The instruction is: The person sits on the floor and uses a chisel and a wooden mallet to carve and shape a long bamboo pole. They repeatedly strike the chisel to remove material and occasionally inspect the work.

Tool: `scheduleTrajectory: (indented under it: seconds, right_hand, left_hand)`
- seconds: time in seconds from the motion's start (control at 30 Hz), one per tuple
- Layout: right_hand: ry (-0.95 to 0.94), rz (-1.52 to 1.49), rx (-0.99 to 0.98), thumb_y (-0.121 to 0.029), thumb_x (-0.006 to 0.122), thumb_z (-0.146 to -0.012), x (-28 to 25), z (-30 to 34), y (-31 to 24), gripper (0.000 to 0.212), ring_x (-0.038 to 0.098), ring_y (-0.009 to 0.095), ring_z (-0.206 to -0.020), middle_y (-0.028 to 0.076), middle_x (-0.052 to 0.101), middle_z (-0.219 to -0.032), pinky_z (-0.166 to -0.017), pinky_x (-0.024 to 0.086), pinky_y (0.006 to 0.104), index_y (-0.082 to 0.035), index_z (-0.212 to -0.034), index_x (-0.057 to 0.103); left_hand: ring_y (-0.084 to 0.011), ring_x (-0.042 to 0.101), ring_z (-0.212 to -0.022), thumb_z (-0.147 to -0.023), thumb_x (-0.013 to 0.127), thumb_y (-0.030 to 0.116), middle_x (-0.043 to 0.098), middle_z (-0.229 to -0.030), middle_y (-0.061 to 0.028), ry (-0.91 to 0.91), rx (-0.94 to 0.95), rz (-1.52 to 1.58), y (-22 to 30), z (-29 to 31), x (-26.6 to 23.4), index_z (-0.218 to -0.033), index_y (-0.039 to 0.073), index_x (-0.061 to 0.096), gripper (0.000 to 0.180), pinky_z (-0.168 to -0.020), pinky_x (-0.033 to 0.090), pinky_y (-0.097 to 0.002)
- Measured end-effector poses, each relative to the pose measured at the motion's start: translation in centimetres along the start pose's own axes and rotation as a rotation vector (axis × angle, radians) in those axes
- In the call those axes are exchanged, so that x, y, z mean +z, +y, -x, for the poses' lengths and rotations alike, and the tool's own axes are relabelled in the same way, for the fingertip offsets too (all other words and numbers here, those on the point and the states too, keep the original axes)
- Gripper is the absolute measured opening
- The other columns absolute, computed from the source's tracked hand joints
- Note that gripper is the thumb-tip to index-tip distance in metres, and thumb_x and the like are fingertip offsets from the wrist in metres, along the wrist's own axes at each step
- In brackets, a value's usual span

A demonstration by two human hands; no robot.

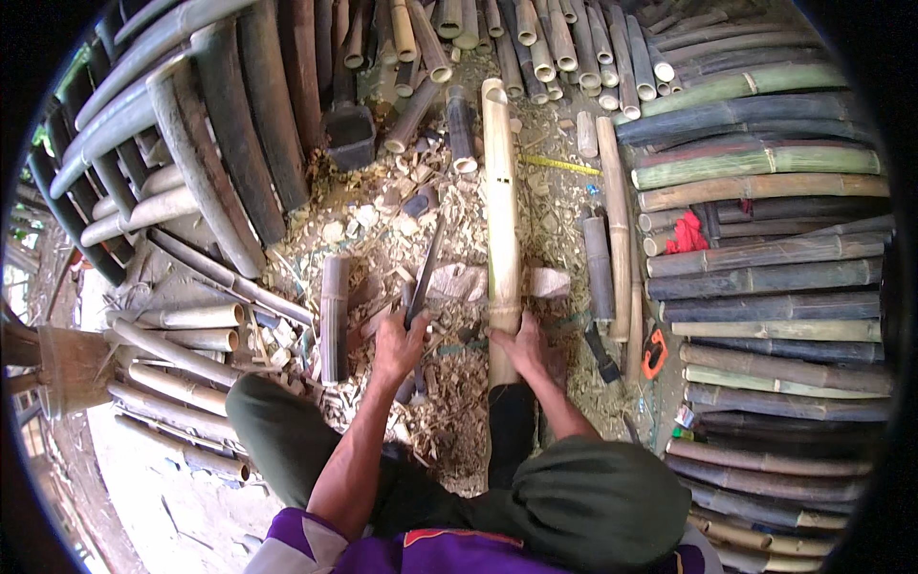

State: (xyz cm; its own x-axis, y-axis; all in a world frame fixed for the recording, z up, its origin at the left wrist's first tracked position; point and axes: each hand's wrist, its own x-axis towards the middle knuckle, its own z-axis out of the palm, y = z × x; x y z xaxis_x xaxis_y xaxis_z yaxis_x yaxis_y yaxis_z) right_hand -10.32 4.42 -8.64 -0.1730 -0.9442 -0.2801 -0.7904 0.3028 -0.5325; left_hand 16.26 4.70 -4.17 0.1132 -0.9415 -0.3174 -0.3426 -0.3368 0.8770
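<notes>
In front of me lies a long pale bamboo pole (pixel 503 220), its open far end pointing away and a small dark notch partway along it. My right hand (pixel 524 349) is closed around its near part, thumb on top. The pole crosses a light wooden block (pixel 457 283), whose ends show on both sides. My left hand (pixel 398 346) is closed around the handle of a knife (pixel 428 268), blade pointing forward, to the left of the pole and apart from it. Dark material (pixel 510 430) covers the pole's near end between my legs.
Wood shavings cover the ground. A short dark bamboo piece (pixel 334 320) stands out at left; bamboo lengths (pixel 618 230), an orange-handled tool (pixel 654 354) and a yellow tape measure (pixel 559 165) lie right. Stacked bamboo poles (pixel 765 279) line the right side. A black bucket (pixel 350 139) sits beyond.
</notes>
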Motion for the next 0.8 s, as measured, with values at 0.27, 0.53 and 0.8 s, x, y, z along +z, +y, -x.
scheduleTrajectory:
  seconds: [0.27,0.53,0.8]
  right_hand:
    - [-0.430,-0.669,0.148,-0.039,0.087,-0.077,1.4,-1.5,4.1,0.069,0.070,0.026,-0.096,0.019,0.071,-0.103,-0.085,0.056,0.0417,0.003,-0.123,0.058]
    - [-0.191,-0.466,-0.048,-0.039,0.085,-0.081,1.1,-0.7,4.6,0.069,0.070,0.038,-0.097,0.026,0.068,-0.109,-0.084,0.055,0.0476,0.006,-0.124,0.054]
    - [0.025,0.281,-0.006,-0.043,0.086,-0.077,-9.5,8.9,12.3,0.083,0.063,0.041,-0.104,0.024,0.059,-0.121,-0.086,0.051,0.0510,0.004,-0.134,0.046]
  left_hand:
    - [-0.0133,0.058,-0.056,-0.099,0.065,0.040,0.062,-0.061,-0.0047,-0.097,-0.156,0.088,-0.6,1.4,3.3,-0.083,-0.001,0.069,0.044,-0.054,0.047,-0.0339]
    - [-0.0169,0.063,-0.065,-0.100,0.063,0.048,0.071,-0.074,-0.0089,-0.209,-0.039,-0.305,2.6,-2.2,0.7,-0.099,0.002,0.076,0.048,-0.062,0.050,-0.0376]
    - [-0.0151,0.049,-0.045,-0.099,0.059,0.058,0.063,-0.056,-0.0042,-0.415,0.223,-0.769,7.9,-10.9,-1.1,-0.086,0.009,0.080,0.056,-0.049,0.044,-0.0371]
